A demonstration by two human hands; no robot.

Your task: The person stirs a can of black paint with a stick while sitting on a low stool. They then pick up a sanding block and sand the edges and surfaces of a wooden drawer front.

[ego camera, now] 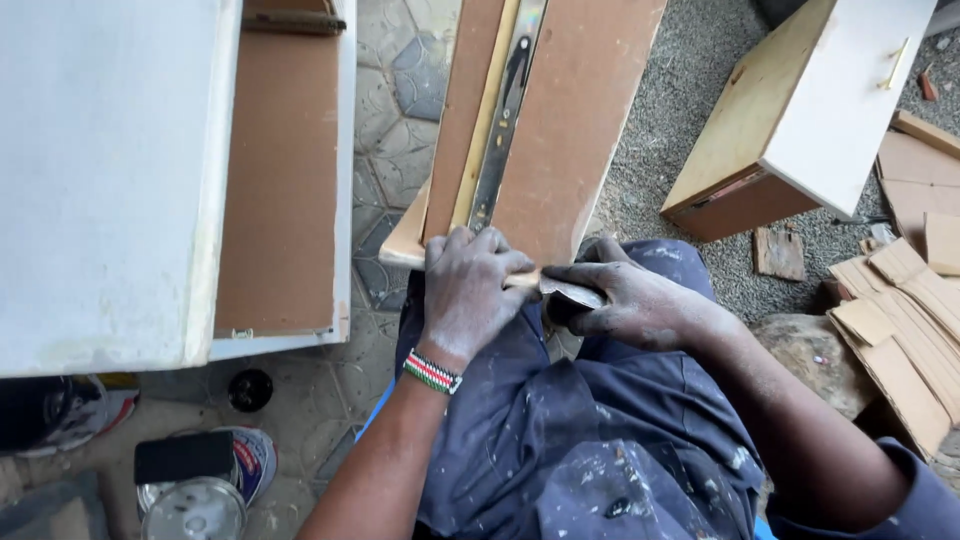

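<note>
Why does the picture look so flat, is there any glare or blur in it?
Head view: soft, even daylight with faint shadows; the white cabinet panel looks washed out, near glare; the left hand and right hand on the drawer edge are sharp; the open can at the bottom edge is slightly soft.

Red, white, green and black beaded wristband [432, 371]; paint-speckled navy trousers [580, 440].

A round tin [205, 485] with a blue-and-white label is seen on the floor at lower left, beside the foot. A shiny lid [192, 511] and a black rectangular object [183, 457] are laid over it.
</note>
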